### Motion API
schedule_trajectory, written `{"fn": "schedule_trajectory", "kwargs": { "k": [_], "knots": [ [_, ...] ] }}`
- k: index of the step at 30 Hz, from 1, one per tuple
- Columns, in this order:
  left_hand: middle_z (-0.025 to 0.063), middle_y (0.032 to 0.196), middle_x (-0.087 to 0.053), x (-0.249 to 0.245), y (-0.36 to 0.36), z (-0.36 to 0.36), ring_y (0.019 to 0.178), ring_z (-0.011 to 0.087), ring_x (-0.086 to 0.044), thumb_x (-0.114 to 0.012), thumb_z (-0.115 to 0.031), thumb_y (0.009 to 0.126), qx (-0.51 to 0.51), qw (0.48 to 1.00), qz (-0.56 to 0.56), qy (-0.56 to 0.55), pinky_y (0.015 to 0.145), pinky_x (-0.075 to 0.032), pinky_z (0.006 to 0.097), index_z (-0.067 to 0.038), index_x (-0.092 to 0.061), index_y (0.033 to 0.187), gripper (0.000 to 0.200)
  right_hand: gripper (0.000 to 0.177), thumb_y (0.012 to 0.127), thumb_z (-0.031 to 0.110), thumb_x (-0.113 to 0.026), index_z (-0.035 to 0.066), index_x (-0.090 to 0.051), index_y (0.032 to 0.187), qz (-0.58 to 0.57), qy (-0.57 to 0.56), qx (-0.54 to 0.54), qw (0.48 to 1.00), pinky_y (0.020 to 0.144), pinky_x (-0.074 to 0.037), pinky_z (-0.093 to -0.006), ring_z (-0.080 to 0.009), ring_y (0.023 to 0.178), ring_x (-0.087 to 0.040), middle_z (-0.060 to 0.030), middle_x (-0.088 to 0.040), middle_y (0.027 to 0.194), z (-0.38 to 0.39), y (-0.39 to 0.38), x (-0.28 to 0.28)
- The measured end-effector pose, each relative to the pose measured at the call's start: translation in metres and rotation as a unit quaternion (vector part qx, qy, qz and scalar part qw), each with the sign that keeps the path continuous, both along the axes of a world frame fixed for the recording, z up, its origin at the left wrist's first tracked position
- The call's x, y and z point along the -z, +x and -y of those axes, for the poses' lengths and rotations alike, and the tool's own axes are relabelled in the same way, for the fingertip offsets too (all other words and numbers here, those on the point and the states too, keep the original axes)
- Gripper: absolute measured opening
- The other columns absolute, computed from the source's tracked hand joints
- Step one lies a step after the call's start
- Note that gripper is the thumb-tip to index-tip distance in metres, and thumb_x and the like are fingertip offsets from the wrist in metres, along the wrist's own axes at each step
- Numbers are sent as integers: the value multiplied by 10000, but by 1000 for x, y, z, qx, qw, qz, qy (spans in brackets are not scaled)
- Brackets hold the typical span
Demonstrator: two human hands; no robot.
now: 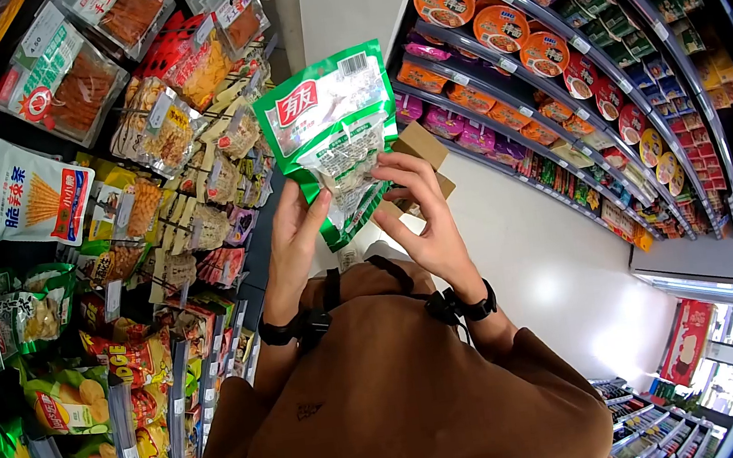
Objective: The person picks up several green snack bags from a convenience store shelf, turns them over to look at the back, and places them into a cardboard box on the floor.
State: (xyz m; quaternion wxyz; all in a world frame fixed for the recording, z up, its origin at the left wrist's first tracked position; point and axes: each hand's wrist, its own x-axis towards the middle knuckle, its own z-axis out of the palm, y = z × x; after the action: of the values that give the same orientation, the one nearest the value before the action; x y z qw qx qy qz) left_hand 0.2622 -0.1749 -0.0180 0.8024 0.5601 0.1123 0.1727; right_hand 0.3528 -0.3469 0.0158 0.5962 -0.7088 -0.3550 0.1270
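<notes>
A green-and-silver snack bag [333,146] with a red label and a barcode is held up in front of my chest, tilted slightly. My left hand [295,229] grips its lower left edge, thumb across the front. At the lower right edge, my right hand [419,213] has its curled fingers and thumb against the bag, closed on it. Part of the bag's lower side is covered by my fingers. Black bands are around both wrists.
Hanging snack packets [51,190] crowd the rack on my left, above shelves of chip bags [72,402]. Shelves of instant noodle bowls [502,29] line the right side. A cardboard box [421,149] stands behind the bag on the white floor [546,271].
</notes>
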Motion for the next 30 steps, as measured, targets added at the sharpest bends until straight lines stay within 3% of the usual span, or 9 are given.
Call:
{"fn": "schedule_trajectory", "kwargs": {
  "k": [4,12,17,19,22,25,29,30],
  "knots": [
    [42,1188,-582,-3,-4,-1,1085,103,-521,-565,-137,998,-1,1000,-2,-2,957,-395,267,-3,-477,1303,345,470,830,61,-708,89,-574,1280,3,1,-7,1000,944,-475,-364,-255,1250,-486,-113,-452,1399,-3,-1,1],
    [93,1265,-536,-10,-9,4,1135,157,-558,-637,-4,917,12,999,33,-2,945,-472,312,-21,-375,1362,517,728,751,191,-820,117,-477,1388,27,-18,-37,999,1044,-413,-435,-340,1330,-421,-167,-349,1485,-19,-9,5],
    [103,1305,-512,-8,-15,3,1179,171,-534,-617,-15,930,1,999,33,-12,964,-460,318,-25,-337,1407,553,737,740,213,-828,102,-481,1380,44,-44,-50,997,1097,-355,-451,-359,1378,-360,-163,-337,1507,-24,-16,6],
    [107,1349,-485,-3,-17,0,1259,178,-464,-555,-13,937,-8,1000,19,-14,1060,-356,335,-28,-319,1451,566,734,739,214,-828,96,-482,1376,57,-54,-50,996,1112,-335,-452,-362,1386,-345,-160,-351,1501,-25,-18,6],
    [102,1351,-488,-3,-21,-4,1263,178,-458,-519,-53,952,-14,1000,0,-28,1067,-341,333,-23,-342,1440,520,722,739,207,-824,92,-488,1367,72,-44,-58,995,1127,-306,-454,-359,1384,-339,-153,-379,1484,-26,-21,2],
    [97,1337,-492,-3,-23,-9,1222,166,-469,-541,-46,955,-15,996,-7,-91,1048,-368,328,-17,-345,1435,520,719,737,202,-823,90,-489,1364,88,-48,-54,994,1130,-294,-454,-354,1368,-355,-151,-385,1481,-25,-24,1],
    [94,1334,-492,-5,-25,-7,1222,174,-478,-550,-44,951,-9,996,-13,-93,1039,-386,331,-10,-343,1435,527,747,727,194,-829,84,-470,1373,88,-48,-45,994,1122,-306,-454,-356,1359,-362,-154,-390,1473,-23,-25,1],
    [95,1346,-485,-7,-23,-3,1234,185,-479,-567,-64,953,1,999,9,-51,1038,-393,330,-7,-345,1434,532,766,723,186,-831,81,-456,1382,76,-44,-43,995,1116,-320,-452,-360,1357,-365,-156,-394,1468,-23,-25,2]
  ]
}}
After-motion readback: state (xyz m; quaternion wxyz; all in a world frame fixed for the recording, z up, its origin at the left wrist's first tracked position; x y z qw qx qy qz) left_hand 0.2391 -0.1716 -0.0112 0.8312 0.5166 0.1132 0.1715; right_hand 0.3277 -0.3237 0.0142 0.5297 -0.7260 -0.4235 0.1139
